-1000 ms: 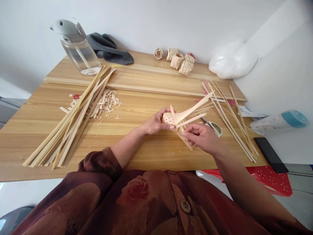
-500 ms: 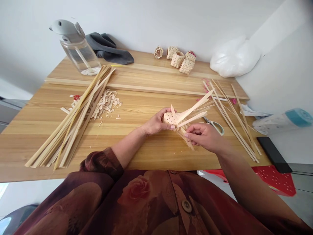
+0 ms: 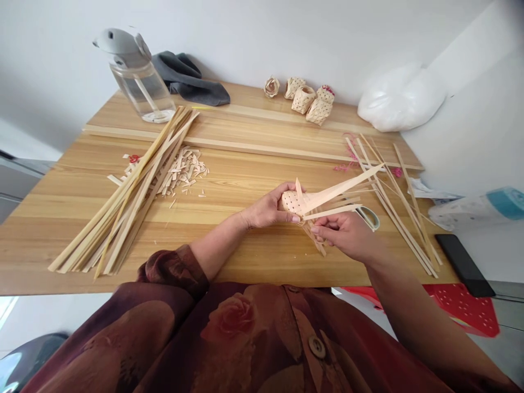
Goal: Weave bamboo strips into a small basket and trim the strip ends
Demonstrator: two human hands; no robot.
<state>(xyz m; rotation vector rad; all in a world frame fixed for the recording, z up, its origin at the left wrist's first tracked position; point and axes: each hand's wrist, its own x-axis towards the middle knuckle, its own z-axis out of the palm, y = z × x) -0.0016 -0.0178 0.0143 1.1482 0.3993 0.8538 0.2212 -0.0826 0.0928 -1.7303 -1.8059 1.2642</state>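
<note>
The left hand point(image 3: 270, 208) is clamped on a small woven piece point(image 3: 292, 202), thumb along its near edge and fingers curled round the far side, and holds it above the front half of the wooden table point(image 3: 237, 243). From the piece, pale unwoven strips point(image 3: 344, 189) fan out to the right, while one short end stands up beside the weave. Thumb and bent fingers of the right hand point(image 3: 344, 233) are pinched together on the lower strip ends point(image 3: 316, 241), though exactly which strip lies between them is hard to make out. Just beyond that hand shows the handle of a pair of scissors point(image 3: 369, 217), partly covered. A bundle of long strips point(image 3: 135, 199) lies slantwise on the left, with a heap of short offcuts point(image 3: 186, 170) by it; more long strips point(image 3: 385, 199) lie on the right, near a black phone point(image 3: 464, 265). Finished-looking little baskets point(image 3: 303, 99) sit together near the wall.
</note>
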